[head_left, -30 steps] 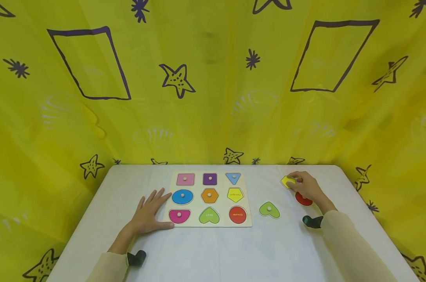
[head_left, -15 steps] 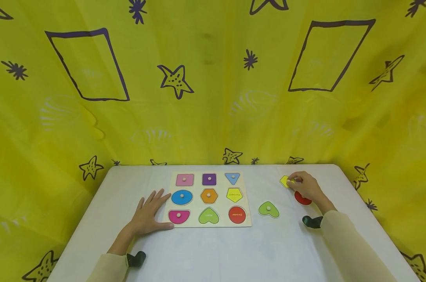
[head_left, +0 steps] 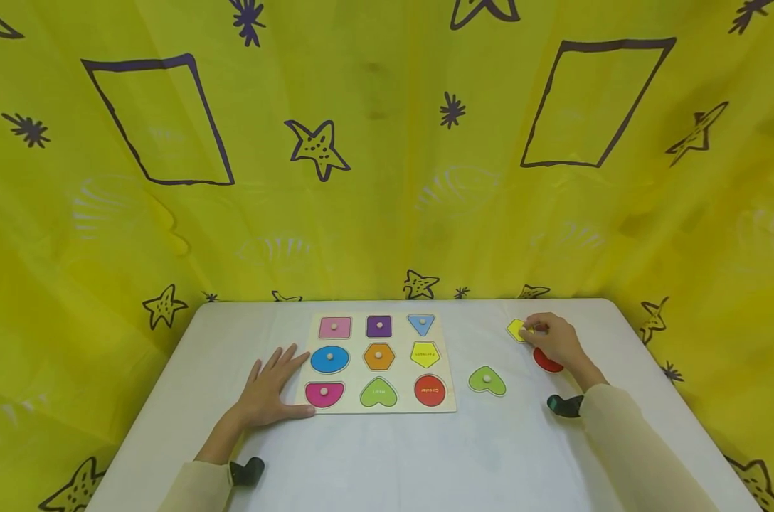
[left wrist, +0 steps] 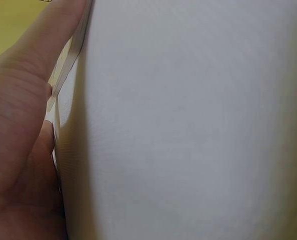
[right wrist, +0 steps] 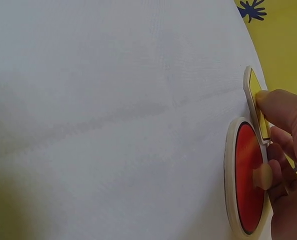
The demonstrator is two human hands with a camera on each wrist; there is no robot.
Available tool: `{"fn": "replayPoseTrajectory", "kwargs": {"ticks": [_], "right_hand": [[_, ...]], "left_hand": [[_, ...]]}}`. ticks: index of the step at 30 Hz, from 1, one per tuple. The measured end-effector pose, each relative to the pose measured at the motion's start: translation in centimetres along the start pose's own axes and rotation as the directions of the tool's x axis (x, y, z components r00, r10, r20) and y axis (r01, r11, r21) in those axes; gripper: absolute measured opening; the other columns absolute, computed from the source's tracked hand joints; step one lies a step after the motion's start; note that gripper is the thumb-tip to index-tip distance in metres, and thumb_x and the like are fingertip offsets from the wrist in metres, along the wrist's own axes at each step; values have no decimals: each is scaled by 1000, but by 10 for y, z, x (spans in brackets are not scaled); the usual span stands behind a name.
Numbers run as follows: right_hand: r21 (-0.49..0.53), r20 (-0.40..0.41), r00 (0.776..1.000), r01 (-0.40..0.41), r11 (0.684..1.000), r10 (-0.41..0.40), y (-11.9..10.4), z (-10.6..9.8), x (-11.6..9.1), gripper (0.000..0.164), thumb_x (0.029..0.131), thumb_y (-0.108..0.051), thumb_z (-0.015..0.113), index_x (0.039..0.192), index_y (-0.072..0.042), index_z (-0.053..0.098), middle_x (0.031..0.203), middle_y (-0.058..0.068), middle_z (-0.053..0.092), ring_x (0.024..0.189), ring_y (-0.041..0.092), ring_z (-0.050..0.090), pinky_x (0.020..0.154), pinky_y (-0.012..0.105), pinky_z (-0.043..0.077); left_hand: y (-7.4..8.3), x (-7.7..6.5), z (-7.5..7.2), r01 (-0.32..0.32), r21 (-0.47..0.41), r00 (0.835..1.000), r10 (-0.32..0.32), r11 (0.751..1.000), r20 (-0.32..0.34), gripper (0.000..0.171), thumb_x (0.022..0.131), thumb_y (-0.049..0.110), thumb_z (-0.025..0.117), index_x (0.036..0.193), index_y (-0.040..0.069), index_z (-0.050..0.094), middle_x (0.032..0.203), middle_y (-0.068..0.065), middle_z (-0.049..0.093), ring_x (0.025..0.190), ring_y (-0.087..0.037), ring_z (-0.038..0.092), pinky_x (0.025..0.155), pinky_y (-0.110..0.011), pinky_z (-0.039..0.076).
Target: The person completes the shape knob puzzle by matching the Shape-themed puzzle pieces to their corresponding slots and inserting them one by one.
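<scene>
My right hand [head_left: 556, 345] pinches the yellow pentagon puzzle piece [head_left: 515, 329] at the back right of the table. In the right wrist view my thumb lies on the yellow face [right wrist: 254, 82]; its knob is hidden. Just nearer lies a red circle piece [right wrist: 248, 175] with a wooden knob, partly under my hand in the head view. My left hand [head_left: 264, 393] lies with fingers spread at the left edge of the wooden puzzle board [head_left: 356, 371], thumb at its near left corner. The board's pentagon, heart and circle places show printed words and no knobs.
A green heart piece [head_left: 487, 384] with a knob lies right of the board. Several knobbed shapes sit in the board, among them an orange hexagon [head_left: 385, 360] and a blue oval [head_left: 319, 360]. A yellow patterned curtain [head_left: 387, 213] surrounds the white table [head_left: 387, 462].
</scene>
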State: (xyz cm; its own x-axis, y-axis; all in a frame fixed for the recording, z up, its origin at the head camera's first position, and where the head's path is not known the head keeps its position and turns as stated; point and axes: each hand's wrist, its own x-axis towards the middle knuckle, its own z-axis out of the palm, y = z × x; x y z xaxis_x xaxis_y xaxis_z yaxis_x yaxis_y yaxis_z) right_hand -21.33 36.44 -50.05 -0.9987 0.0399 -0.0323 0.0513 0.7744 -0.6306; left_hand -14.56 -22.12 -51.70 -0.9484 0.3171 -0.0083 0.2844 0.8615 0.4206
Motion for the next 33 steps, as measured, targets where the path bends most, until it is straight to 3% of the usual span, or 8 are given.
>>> {"fn": "replayPoseTrajectory", "kwargs": {"ticks": [4, 12, 19, 33], "right_hand": [[5, -23, 1000, 10, 1000, -10, -1, 4, 1, 29, 98, -20, 70, 116, 2, 67, 123, 29, 61, 114, 46, 54, 100, 62, 48], [22, -44, 999, 13, 1000, -12, -2, 10, -3, 29, 97, -19, 70, 116, 2, 66, 121, 29, 59, 110, 44, 55, 95, 59, 50], [59, -73, 995, 72, 996, -68, -13, 8, -2, 24, 98, -19, 70, 112, 0, 69, 132, 28, 55, 117, 48, 56, 97, 60, 51], [82, -188, 955, 246, 966, -228, -54, 13, -8, 14, 93, -14, 76, 102, -3, 72, 120, 21, 63, 104, 40, 62, 86, 50, 53]], "left_hand": [[-1, 0, 0, 1, -1, 1000, -1, 1000, 0, 108, 72, 69, 80, 159, 18, 40, 167, -16, 27, 155, -45, 13, 119, -73, 1], [0, -3, 3, -14, -27, 1000, 14, 1000, -2, 108, 71, 68, 81, 158, 16, 43, 166, -19, 29, 154, -47, 14, 117, -74, 1], [-4, -2, 9, -29, -22, 999, 29, 999, -40, 110, 69, 71, 79, 157, 17, 42, 166, -18, 30, 153, -46, 15, 118, -74, 2], [3, -4, -2, -29, -35, 999, 29, 999, -21, 108, 71, 66, 81, 158, 15, 42, 166, -20, 29, 153, -48, 14, 117, -75, 2]]}}
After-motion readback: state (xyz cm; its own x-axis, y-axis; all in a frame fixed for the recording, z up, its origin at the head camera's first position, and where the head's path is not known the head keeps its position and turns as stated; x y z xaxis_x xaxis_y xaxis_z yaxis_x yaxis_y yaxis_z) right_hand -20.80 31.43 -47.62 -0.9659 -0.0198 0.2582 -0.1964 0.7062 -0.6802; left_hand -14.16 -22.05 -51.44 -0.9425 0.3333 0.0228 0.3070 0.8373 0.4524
